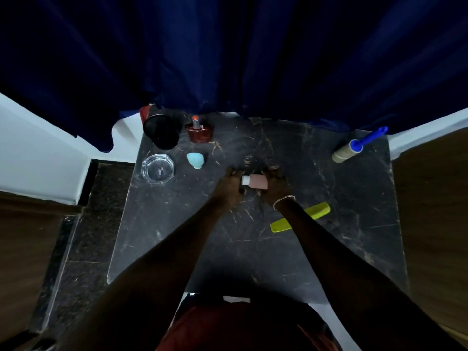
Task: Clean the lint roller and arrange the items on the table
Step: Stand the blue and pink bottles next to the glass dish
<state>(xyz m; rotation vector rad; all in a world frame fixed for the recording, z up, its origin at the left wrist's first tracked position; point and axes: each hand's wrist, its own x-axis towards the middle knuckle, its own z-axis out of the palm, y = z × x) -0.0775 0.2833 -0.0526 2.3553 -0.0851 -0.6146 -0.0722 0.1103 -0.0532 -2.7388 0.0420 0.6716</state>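
The dark marble table (354, 249) fills the view below a blue curtain (228, 59), and at its middle I hold a small pink bottle (255, 181) on its side between both hands. My left hand (231, 184) pinches the white-cap end and my right hand (274, 184) curls round the body, though the dim light blurs the fingers. The lint roller (350, 149) lies well apart from the bottle, to its right and farther from me. Its long axis runs diagonally, the paper roll pointing back toward the bottle and the blue handle pointing away at the curtain. My right hand is the nearer one, so I judge it would make the reach. A yellow-green comb (316, 212) lies near the bottle, to its right and closer to me, partly under my right forearm.
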